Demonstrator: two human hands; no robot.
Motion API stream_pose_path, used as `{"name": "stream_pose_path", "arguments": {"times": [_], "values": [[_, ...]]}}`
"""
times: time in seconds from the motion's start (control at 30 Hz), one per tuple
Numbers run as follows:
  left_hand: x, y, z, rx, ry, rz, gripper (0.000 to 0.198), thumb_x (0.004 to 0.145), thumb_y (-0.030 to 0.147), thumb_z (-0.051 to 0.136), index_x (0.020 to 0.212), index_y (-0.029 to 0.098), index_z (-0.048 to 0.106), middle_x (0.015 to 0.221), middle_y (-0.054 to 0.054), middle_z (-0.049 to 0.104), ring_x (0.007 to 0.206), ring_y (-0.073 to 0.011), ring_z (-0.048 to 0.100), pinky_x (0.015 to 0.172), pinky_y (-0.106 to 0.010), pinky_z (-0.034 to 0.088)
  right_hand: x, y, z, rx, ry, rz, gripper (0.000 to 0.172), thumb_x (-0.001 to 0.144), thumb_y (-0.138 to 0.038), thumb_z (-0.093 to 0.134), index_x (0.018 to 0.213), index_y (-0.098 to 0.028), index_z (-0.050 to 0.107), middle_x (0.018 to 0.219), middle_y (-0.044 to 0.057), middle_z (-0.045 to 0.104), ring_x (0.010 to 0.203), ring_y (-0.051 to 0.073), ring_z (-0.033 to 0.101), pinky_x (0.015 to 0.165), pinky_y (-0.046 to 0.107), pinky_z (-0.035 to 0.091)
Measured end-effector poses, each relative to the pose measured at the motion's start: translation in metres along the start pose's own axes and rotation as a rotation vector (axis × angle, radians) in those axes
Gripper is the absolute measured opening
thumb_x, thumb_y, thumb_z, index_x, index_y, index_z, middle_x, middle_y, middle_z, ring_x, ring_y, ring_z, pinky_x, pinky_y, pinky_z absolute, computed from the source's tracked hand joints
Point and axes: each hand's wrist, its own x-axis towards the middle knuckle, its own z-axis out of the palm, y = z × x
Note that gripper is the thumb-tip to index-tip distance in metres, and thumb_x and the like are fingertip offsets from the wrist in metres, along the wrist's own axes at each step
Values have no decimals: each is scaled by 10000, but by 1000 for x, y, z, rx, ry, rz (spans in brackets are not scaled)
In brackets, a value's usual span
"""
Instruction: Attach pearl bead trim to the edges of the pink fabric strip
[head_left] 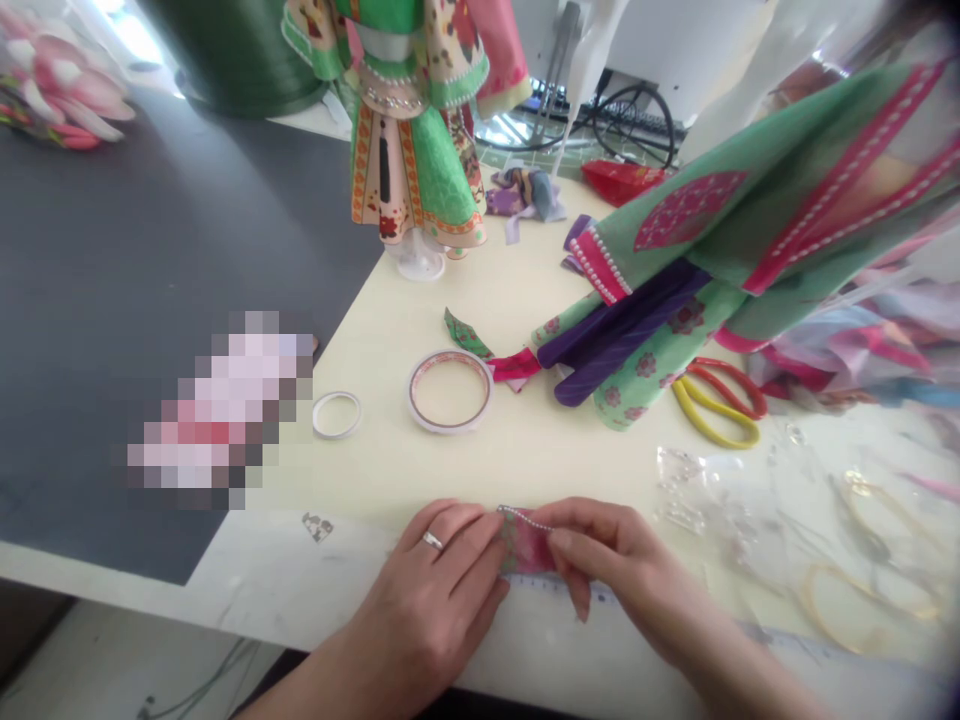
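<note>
A small piece of pink and green patterned fabric (pixel 529 552) lies at the table's near side, with a white bead trim (pixel 526 516) along its upper edge. Fingers together, my left hand (pixel 446 570), with a ring on it, presses down over the fabric's left end. My right hand (pixel 604 545) pinches the bead trim at the fabric's right end between thumb and index finger. Under the fabric, part of a clear ruler (pixel 600 594) shows. Beyond my hands lie a large tape roll (pixel 413 402) and a smaller white ring-shaped roll (pixel 316 425).
A small doll-size green robe (pixel 690 240) with pink trim hangs at right. Another dressed stand (pixel 450 175) is at the back. Yellow (pixel 709 425) and red (pixel 750 405) bands, clear bags (pixel 682 495) and fabric scraps (pixel 862 350) lie right. A dark mat (pixel 150 250) covers the left.
</note>
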Motion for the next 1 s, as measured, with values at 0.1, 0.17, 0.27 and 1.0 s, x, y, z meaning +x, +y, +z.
{"name": "stream_pose_path", "arguments": {"times": [0.1,0.17,0.27,1.0], "values": [[0,0,0,3,-4,-1,251,787,57,602,1034,18,616,1068,-162,638,1006,-287,540,860,-478,488,1,2,-1,-7,-3,-1,178,825,-297,596,883,-159,693,687,-9,599,446,41,467,427,164,402],[0,0,0,6,-6,3,249,788,57,600,1034,16,616,1068,-165,638,1010,-288,540,866,-481,487,1,3,-1,-17,-6,4,185,828,-301,591,890,-158,692,699,-5,606,446,41,471,429,166,404],[0,0,0,7,-3,8,244,788,61,599,1027,17,618,1063,-166,639,1013,-292,540,862,-481,490,0,2,-1,-24,-5,6,180,826,-297,592,882,-158,691,675,-14,593,444,43,470,430,166,402],[2,0,-1,8,20,-2,229,790,62,595,1014,28,629,1046,-159,652,1000,-279,554,856,-461,502,2,2,0,-70,1,11,198,838,-313,580,906,-160,686,630,-28,557,446,51,456,437,179,400]]}}
